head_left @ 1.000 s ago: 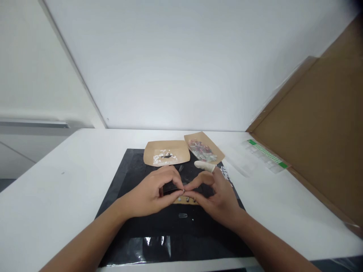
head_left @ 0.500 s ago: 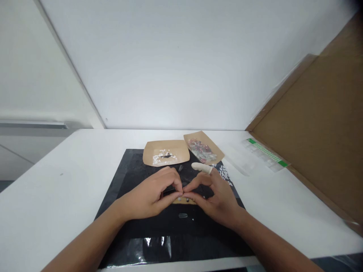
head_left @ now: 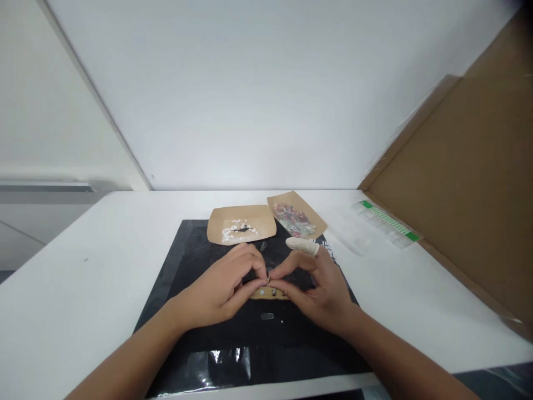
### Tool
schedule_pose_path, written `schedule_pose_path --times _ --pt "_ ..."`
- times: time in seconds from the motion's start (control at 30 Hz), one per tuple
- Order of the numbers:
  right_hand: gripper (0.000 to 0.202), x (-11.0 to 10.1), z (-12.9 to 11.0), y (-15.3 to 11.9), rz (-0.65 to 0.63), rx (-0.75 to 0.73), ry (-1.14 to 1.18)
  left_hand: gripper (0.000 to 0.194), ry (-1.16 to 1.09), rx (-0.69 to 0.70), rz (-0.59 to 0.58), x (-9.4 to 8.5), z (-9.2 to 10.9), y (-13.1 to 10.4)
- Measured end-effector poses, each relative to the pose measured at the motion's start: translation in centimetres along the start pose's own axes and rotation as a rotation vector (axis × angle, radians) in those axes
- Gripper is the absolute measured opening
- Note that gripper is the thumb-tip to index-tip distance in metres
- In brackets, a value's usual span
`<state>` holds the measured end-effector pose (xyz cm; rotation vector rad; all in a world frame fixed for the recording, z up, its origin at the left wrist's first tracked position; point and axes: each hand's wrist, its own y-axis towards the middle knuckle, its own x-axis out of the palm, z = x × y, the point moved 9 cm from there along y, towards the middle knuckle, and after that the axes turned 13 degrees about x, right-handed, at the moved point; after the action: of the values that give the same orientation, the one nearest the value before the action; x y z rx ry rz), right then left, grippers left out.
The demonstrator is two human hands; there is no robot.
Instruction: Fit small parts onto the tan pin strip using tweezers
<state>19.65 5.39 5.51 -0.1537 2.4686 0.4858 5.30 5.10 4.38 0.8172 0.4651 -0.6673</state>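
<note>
Both the left hand (head_left: pixel 220 289) and right hand (head_left: pixel 318 289) pinch one tiny piece (head_left: pixel 268 277) over the strip (head_left: pixel 266 293), mid-table; two studs sit there, work apparently unfinished.

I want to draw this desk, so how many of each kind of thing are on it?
Brown paper trays: 2, one with white bits, one with reddish bits
Black mat: 1
Clear strip with green edge: 1
Small tan strip under the fingers: 1
Hands: 2, left hand and right hand, pinching one tiny piece
Total: 8
</note>
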Motion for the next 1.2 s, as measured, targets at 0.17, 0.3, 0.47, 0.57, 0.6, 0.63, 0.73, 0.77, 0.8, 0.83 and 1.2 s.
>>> schedule_pose_path --times 0.17,0.3,0.47,0.57,0.6,0.63,0.73,0.77,0.8,0.83,1.2 --pt "0.015 -0.4 0.0 -0.1 0.053 -0.021 -0.025 0.005 -0.005 0.013 0.066 -0.4 0.1 -0.1" --pt "0.019 -0.3 0.1 0.0 0.022 0.005 0.045 0.005 -0.005 0.017 0.097 -0.6 0.1 -0.1" --pt "0.024 -0.1 -0.1 0.0 0.007 0.001 0.104 0.006 0.015 0.042 0.120 -0.8 0.1 0.0" --pt "0.025 -0.2 -0.2 0.0 0.019 -0.008 0.111 0.008 0.041 0.072 0.129 -1.0 0.4 0.1" --pt "0.025 -0.2 -0.2 0.0 0.018 -0.012 0.107 0.008 0.050 0.086 0.132 -1.1 0.5 0.2" --pt "0.024 -0.2 -0.3 0.0 0.014 -0.017 0.097 0.009 0.057 0.100 0.134 -1.2 0.7 0.2" --pt "0.021 -0.2 -0.3 -0.1 0.012 -0.037 0.053 0.011 0.068 0.138 0.141 -1.3 1.1 0.4" --pt "0.020 -0.2 -0.4 -0.1 0.017 -0.045 0.039 0.013 0.071 0.148 0.141 -1.4 1.1 0.4" --pt "0.019 -0.3 -0.3 -0.2 0.022 -0.048 0.027 0.016 0.073 0.156 0.139 -1.4 1.2 0.4" --pt "0.018 -0.3 -0.2 -0.2 0.023 -0.049 0.017 0.018 0.076 0.165 0.137 -1.4 1.2 0.4" --pt "0.042 2.1 2.3 0.5 -0.191 0.168 0.302 0.023 0.147 0.151 0.115 -1.4 0.1 0.2"
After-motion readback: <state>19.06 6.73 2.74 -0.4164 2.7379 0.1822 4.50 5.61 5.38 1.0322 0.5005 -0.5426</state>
